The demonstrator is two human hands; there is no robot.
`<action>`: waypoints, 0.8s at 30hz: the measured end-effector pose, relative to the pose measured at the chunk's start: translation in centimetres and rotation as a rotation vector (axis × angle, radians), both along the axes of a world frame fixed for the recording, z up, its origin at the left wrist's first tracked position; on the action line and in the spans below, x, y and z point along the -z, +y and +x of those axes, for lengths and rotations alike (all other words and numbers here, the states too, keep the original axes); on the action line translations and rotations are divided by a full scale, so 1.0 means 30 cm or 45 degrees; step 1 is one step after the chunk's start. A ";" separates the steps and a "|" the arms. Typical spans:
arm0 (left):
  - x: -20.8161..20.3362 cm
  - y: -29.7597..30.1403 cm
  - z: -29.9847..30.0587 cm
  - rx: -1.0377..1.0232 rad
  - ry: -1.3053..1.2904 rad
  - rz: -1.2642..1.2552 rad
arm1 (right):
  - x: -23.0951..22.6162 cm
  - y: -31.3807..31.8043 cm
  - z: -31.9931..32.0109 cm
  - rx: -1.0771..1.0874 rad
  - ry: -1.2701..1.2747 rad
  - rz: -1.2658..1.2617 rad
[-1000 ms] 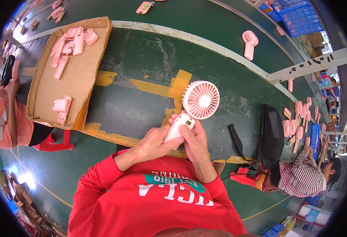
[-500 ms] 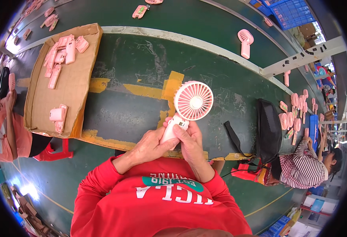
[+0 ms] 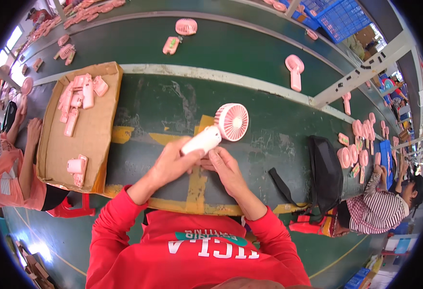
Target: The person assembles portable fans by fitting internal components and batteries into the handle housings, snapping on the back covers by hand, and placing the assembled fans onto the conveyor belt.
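Far left, a co-worker in a pink top (image 3: 6, 166) sits at the table edge. Beside that person lies a shallow cardboard tray (image 3: 83, 139) with pink fan parts (image 3: 79, 96) at its far end and one more piece (image 3: 76, 168) near its front rim.

Change noted: a second ago I held the handheld fan (image 3: 218, 130) upright, its round head facing me; it now lies tilted, white handle down-left, pink grille up-right, and it sits a little further from my chest. I judge this a turn of the unit to bring the handle's lower end under my fingers.

My left hand (image 3: 173, 164) is wrapped around the white handle, fingers closed on it from beneath. My right hand (image 3: 226, 168) lies just right of the handle's base, fingertips touching it; whether it pinches or only presses, I cannot tell. The fan is held above the green table (image 3: 173, 103), over the yellow tape marks (image 3: 197, 180).

Right, a black bag (image 3: 327, 173) lies on the table; beyond it, more pink fans (image 3: 358, 154) and a person in a striped shirt (image 3: 375, 212).
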State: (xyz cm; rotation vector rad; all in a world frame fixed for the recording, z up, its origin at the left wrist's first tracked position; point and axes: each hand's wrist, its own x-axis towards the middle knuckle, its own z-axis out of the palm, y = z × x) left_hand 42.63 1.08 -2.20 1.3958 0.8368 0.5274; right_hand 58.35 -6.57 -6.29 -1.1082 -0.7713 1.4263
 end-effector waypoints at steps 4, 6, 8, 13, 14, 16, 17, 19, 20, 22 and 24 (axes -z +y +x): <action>-0.049 0.216 0.121 -0.273 0.252 0.862 | 0.050 0.075 0.010 -0.140 -0.230 0.013; -0.051 0.326 0.192 -0.354 0.316 1.064 | 0.080 0.097 0.000 -0.163 -0.469 -0.023; -0.018 0.440 0.252 -0.446 0.408 1.379 | 0.086 0.103 -0.014 -0.135 -0.533 0.037; 0.098 0.680 0.423 -0.372 0.677 1.468 | 0.073 0.094 -0.017 -0.167 -0.570 0.008; 0.133 0.726 0.452 -0.369 0.668 1.466 | 0.074 0.095 -0.021 -0.182 -0.558 0.005; 0.201 0.807 0.512 -0.368 0.755 1.375 | 0.078 0.093 -0.016 -0.166 -0.552 0.002; 0.220 0.850 0.520 -0.442 0.773 1.581 | 0.076 0.091 -0.010 -0.183 -0.541 0.036; 0.210 0.933 0.521 -0.576 0.833 1.777 | 0.078 0.094 0.001 -0.187 -0.551 0.068; 0.220 0.967 0.506 -0.702 0.933 1.796 | 0.077 0.098 0.002 -0.172 -0.550 0.050; 0.240 1.021 0.448 -0.823 1.077 1.612 | 0.074 0.100 0.001 -0.192 -0.625 0.128; 0.286 1.081 0.390 -0.771 1.188 1.391 | 0.073 0.105 -0.002 -0.195 -0.619 0.123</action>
